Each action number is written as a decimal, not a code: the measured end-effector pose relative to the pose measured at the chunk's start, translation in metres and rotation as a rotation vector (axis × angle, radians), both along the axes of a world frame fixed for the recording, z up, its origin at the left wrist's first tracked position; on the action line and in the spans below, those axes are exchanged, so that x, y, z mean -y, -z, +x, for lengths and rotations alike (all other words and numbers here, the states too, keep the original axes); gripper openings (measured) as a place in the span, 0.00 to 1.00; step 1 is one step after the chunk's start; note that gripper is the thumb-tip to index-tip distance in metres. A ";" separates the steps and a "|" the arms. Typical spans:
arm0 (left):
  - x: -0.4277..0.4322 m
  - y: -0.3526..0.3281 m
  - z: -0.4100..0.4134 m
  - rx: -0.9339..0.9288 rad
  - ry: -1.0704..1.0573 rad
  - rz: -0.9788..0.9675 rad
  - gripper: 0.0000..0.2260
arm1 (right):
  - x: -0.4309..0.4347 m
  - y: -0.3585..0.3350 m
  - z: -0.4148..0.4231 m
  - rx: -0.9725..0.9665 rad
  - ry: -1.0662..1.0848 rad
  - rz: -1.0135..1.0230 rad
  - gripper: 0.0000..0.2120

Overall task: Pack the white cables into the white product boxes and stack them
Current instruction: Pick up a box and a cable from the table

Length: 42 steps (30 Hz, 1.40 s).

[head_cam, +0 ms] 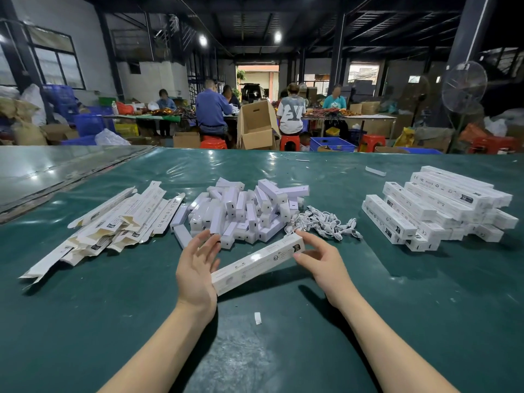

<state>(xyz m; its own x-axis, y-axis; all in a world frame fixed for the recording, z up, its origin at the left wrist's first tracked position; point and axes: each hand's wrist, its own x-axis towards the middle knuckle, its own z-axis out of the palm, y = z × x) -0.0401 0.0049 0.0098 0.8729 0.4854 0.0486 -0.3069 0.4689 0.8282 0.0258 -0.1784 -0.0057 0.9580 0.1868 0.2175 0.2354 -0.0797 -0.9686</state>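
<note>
Grips the upper end of a long white product box [256, 265] with the right hand [317, 260], fingers curled round it, and braces the lower end against the flat, straight-fingered left hand [197, 268], low at centre frame over the green surface [85, 321]. Faces, just beyond, tangled white cables [326, 222] beside heaped small white boxes [243, 211], flattened cartons [113, 225] at left, stacked packed boxes [436, 205] at right.

One camera only, worn on the person's head: a wide-angle view facing forward and down across the green tabletop [85, 321]. The left hand [195, 268] and right hand [320, 265] sit close beneath it, mid-frame. Past the tabletop's far edge the workshop hall shows, well off.
</note>
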 end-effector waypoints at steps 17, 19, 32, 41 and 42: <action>-0.020 0.003 0.014 -0.035 -0.120 -0.161 0.10 | 0.070 -0.036 0.023 0.306 0.972 0.098 0.12; -0.016 0.004 0.014 -0.039 -0.109 -0.085 0.10 | 0.082 -0.039 0.026 0.338 1.109 0.082 0.16; -0.010 0.005 0.015 -0.048 -0.108 0.052 0.09 | 0.096 -0.020 0.046 0.051 1.055 -0.138 0.19; -0.009 0.007 0.015 -0.062 -0.113 0.189 0.08 | 0.030 0.002 0.028 0.092 0.668 -0.513 0.13; -0.008 0.007 0.014 -0.064 -0.122 0.251 0.08 | 0.025 0.005 0.026 0.081 0.592 -0.605 0.14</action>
<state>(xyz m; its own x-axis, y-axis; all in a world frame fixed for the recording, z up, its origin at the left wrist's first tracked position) -0.0259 0.0134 0.0030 0.8143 0.5664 0.1271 -0.2916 0.2098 0.9332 0.0521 -0.2036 -0.0103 0.9201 -0.2346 0.3136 0.0580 -0.7103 -0.7015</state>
